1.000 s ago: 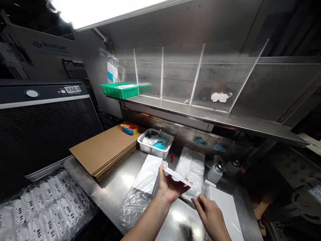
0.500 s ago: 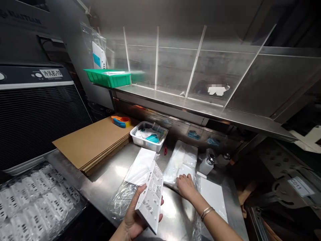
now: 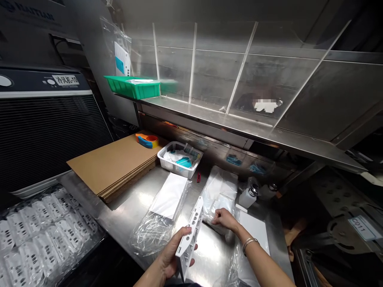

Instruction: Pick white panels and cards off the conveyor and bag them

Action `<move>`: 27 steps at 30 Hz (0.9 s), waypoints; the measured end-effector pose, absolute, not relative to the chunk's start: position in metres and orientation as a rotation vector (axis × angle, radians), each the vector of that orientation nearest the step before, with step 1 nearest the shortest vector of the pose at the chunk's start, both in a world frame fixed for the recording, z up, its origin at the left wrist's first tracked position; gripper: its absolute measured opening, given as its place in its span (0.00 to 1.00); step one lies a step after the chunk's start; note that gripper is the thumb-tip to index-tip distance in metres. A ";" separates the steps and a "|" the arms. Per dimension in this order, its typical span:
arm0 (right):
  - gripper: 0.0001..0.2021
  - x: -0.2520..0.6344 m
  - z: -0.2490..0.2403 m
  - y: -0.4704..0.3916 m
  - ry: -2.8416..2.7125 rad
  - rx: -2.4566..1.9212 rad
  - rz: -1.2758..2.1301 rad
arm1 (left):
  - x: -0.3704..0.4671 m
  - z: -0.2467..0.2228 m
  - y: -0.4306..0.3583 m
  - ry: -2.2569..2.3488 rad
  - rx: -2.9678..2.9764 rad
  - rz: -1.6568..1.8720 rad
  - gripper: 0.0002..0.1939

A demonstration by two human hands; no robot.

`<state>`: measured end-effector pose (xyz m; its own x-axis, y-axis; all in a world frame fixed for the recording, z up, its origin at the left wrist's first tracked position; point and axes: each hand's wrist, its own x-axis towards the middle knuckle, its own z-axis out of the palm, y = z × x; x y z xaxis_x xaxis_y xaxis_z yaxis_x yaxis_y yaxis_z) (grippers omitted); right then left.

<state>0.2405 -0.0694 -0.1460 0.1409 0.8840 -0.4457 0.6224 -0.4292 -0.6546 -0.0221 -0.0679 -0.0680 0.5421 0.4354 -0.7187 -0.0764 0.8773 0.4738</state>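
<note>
Prob. pick-up step: L hand [image 3: 174, 252] grips white panel [image 3: 192, 228]; R hand [image 3: 226, 219] curled at bag stack [image 3: 220, 184], hold unclear; next needs neat pinch.

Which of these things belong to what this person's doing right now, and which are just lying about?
In hand or at hand:
- white panel, held by the left hand
- plastic bags, by the right hand

Apparently just lying about:
- orange-and-blue tape dispenser, on the cardboard stack
- white basket
- green tray
</note>
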 end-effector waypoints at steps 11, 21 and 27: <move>0.16 0.250 -0.136 -0.066 -0.683 -1.686 1.004 | 0.016 -0.087 -0.063 0.771 0.530 0.266 0.25; 0.18 0.264 -0.101 -0.069 -0.566 -1.519 0.830 | 0.025 -0.061 -0.042 0.408 0.603 0.343 0.27; 0.13 0.258 -0.098 -0.087 -0.611 -1.562 0.902 | 0.018 -0.056 -0.038 0.234 0.338 0.430 0.30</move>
<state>0.2581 -0.0870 -0.0982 0.5655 0.7969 -0.2124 -0.0983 -0.1906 -0.9767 0.0183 -0.0384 -0.0558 0.8836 0.4435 -0.1500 -0.3665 0.8546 0.3677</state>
